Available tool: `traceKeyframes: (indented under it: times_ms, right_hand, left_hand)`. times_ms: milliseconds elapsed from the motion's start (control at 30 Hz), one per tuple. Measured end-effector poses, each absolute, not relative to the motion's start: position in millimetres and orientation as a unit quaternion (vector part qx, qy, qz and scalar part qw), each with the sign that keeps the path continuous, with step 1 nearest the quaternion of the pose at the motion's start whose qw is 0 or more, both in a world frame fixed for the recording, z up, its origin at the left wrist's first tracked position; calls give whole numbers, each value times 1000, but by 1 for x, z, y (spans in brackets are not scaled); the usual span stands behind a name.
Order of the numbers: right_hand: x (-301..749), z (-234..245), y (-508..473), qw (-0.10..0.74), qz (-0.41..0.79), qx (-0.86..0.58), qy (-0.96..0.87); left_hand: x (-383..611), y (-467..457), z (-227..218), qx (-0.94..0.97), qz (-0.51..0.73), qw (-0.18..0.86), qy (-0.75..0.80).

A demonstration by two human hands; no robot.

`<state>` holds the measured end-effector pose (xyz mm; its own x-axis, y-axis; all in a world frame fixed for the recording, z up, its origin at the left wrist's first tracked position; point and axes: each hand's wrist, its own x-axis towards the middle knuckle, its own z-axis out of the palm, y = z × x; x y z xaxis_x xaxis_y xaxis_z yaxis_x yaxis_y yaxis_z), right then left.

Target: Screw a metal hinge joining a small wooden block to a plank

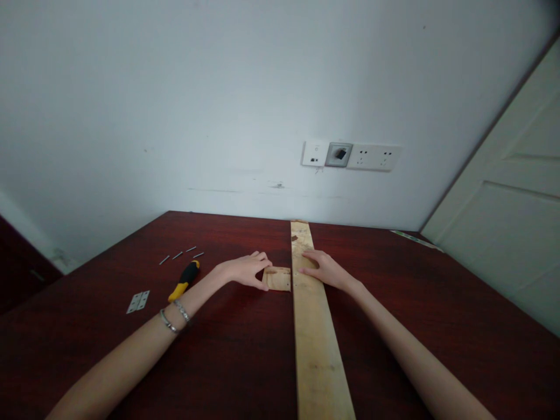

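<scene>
A long pale wooden board lies lengthwise on the dark red table, running from the near edge toward the wall. A small wooden block sits against the board's left side, its right end touching or almost touching it. My left hand grips the block's left end, fingers at the far corner and thumb at the near one. My right hand holds the board from its right side, with thumb and fingers reaching over the top face beside the block.
Left of my left forearm lie a yellow-and-black screwdriver handle, a metal hinge and several screws. A thin printed strip rests at the table's far right corner. Behind the table stands a wall with sockets.
</scene>
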<state>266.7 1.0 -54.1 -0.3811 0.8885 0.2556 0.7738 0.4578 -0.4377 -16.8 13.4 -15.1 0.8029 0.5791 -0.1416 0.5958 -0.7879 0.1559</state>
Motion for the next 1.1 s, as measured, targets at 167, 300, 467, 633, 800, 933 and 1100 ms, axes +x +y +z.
traceKeyframes:
  times_ms: [167, 300, 467, 633, 800, 933, 1100]
  right_hand:
    - [267, -54, 1, 235, 123, -503, -823]
    - [267, -54, 1, 252, 128, -497, -820]
    - [267, -54, -1, 260, 130, -500, -816]
    - [266, -51, -4, 255, 135, -503, -815]
    - [266, -53, -3, 261, 140, -509, -808]
    - [267, -54, -1, 257, 138, -510, -809]
    - [267, -55, 0, 251, 133, -504, -816]
  left_hand:
    - [-18, 13, -16, 947, -51, 85, 307]
    - [-17, 9, -12, 936, -71, 89, 334]
    - [-13, 3, -4, 918, -104, 106, 367]
    - [-12, 3, -3, 927, -84, 100, 351]
    - [-11, 2, -2, 940, -73, 83, 323]
    - [-10, 1, -2, 941, -71, 78, 323]
    - [-11, 3, -3, 942, -68, 75, 320]
